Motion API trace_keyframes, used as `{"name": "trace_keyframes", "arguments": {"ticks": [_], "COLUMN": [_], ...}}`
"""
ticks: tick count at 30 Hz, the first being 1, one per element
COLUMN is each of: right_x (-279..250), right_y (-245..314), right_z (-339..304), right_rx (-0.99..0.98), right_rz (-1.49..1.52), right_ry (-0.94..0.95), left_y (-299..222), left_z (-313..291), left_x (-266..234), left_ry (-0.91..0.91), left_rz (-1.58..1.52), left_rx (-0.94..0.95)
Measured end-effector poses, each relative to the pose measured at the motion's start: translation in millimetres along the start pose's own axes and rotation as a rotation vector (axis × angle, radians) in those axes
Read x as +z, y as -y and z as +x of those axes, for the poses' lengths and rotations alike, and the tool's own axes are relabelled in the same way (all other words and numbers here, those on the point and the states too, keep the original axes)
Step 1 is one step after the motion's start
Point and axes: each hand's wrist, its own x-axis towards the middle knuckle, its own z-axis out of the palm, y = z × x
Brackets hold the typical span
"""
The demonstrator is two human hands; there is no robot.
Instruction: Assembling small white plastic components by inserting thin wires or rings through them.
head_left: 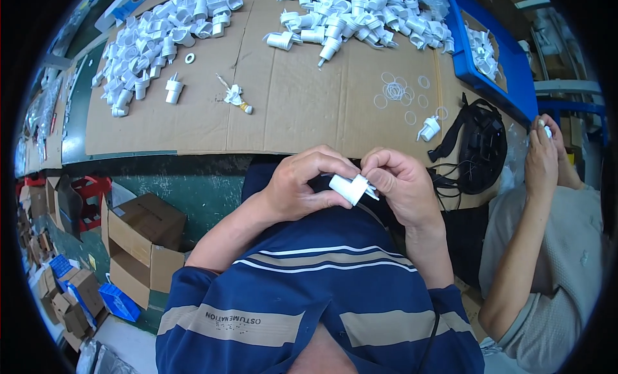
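Observation:
A white plastic fitting (349,188) with a wide round body and thin prongs is held over my lap, just off the table's near edge. My left hand (308,181) is closed around its wide end. The thumb and fingers of my right hand (400,184) pinch at its narrower, pronged end; whether a thin ring is between them I cannot make out. Thin clear rings (394,89) lie loosely on the cardboard, with another white fitting (429,129) near them.
A cardboard sheet (290,103) covers the table. Heaps of white parts (151,49) (367,17) fill its far side. A small white-and-yellow piece (236,97) lies mid-left. At right are a blue bin (463,64), a black strapped device (476,145) and a co-worker's hands (544,155).

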Motion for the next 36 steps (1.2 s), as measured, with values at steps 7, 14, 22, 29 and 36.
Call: {"name": "trace_keyframes", "arguments": {"ticks": [7,14,22,29,36], "right_x": [-3.0,4.0,14.1,6.0,-3.3], "right_y": [-3.8,-4.7,4.1,7.2,11.3], "right_z": [2.7,6.6,31.5,61.9,81.7], "right_rx": [-0.021,-0.132,-0.041,0.028,0.056], "right_rz": [-0.01,0.038,0.069,0.113,0.106], "right_ry": [0.025,-0.1,-0.105,-0.078,-0.163], "left_y": [8.0,10.6,-2.0,17.3,24.8], "left_z": [-2.4,5.0,29.7,41.2,60.7], "left_x": [-2.2,-2.0,5.7,1.5,-5.5], "left_ry": [-0.019,-0.16,-0.37,-0.375,-0.371], "left_rz": [-0.035,-0.22,-0.766,-0.855,-0.709], "left_rx": [0.098,0.074,-0.655,-0.67,-0.731]}}
